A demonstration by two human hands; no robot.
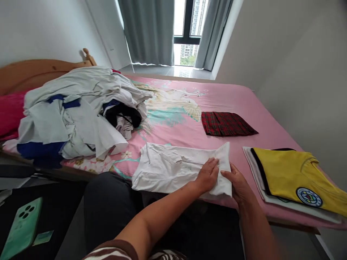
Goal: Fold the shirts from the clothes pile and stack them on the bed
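Observation:
A white T-shirt (162,168), folded into a long strip, lies across the near edge of the bed. My left hand (208,176) rests flat on its right part, fingers stretched out over the cloth. At the strip's right end, my right hand (238,183) pinches the edge, with the thumb on top and the fingers partly hidden beneath. Right of that hand lies a stack of folded clothes with a yellow shirt (287,173) bearing a round badge on top. A folded red plaid garment (226,124) lies farther back on the bed.
A large heap of white and blue clothes (81,108) covers the bed's left side, by the wooden headboard (40,65). The pink patterned bedsheet (173,133) shows between. At lower left, a green phone (23,225) and a small card (43,237) lie on a dark surface.

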